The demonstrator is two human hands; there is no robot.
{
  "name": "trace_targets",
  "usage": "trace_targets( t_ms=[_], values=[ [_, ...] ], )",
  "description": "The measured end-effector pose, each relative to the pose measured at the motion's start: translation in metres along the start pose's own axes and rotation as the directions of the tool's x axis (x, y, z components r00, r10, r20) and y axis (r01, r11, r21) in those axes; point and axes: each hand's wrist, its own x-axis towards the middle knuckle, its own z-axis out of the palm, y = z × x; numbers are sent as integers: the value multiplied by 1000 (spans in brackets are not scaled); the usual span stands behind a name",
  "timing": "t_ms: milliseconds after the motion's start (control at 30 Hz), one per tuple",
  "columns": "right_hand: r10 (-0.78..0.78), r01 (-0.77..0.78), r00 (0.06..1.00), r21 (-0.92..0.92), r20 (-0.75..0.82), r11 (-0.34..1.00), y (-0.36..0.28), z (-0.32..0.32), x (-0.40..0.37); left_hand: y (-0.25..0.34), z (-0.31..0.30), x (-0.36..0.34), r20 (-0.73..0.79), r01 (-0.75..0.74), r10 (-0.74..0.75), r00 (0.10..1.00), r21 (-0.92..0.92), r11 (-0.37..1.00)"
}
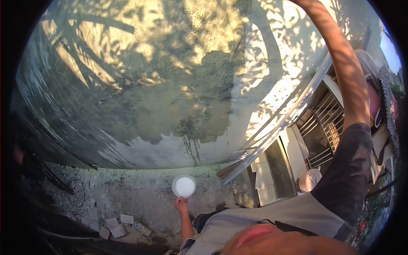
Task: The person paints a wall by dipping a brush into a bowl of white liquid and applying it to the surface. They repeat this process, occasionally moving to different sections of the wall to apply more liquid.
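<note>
The left hand (182, 205) grips a bowl (174, 187) by its near edge above the floor (140, 191); right hand's fingers out of frame, can't tell.

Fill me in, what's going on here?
A person stands facing a wall. Their left hand holds a round pale bowl by its near edge; what the white inside is, I can't tell. The right arm is raised toward the upper part of the view, its hand out of frame. The wall has a darker patch with a ragged lower edge and drip marks below. Loose blocks lie on the ground at lower left.
</note>
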Motion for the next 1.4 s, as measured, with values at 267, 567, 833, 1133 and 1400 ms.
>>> trace_targets(
  t_ms=[267,567,833,1133,1400],
  values=[
    [-12,-278,845,459,535,844,-222,13,-153,-15,-6,12,22,9,-11,1000,75,997],
    [167,-931,352,326,921,163,-359,12,-256,8,-1,22,112,-25,11,994,126,992],
    [261,-707,-458,-170,850,-687,-504,-7,-350,15,-4,12,76,2,-14,997,160,987],
    [16,-41,-223,7,975,-999,-483,-57,-292,27,-2,-5,148,24,-48,988,155,988],
    [331,-819,-353,-118,875,-562,-606,-2,-320,32,14,-7,181,12,-42,982,164,986]
  ],
)
